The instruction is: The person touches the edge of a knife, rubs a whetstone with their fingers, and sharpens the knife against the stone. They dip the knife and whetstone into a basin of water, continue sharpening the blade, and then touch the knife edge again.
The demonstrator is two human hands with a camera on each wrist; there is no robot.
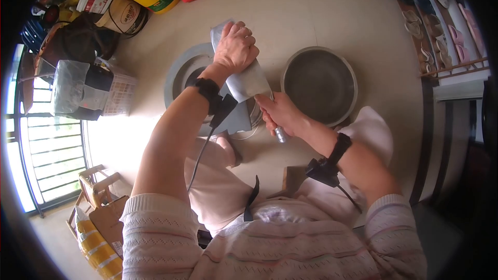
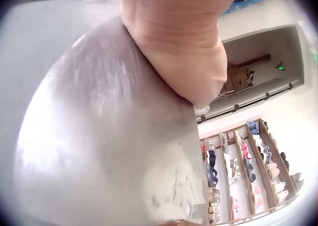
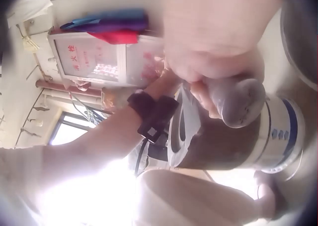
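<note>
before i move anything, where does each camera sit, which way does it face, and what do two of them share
Head: worn on the head, facing forward and down; both arms, the legs, left hand and right hand show.
Left wrist: worn there, facing the metal blade, with shoe shelves beyond; part of the left hand shows.
Right wrist: worn there, facing the handle in the right hand; the left arm and a leg also show.
Shared: head and left wrist views both show the metal blade and shoe shelves.
</note>
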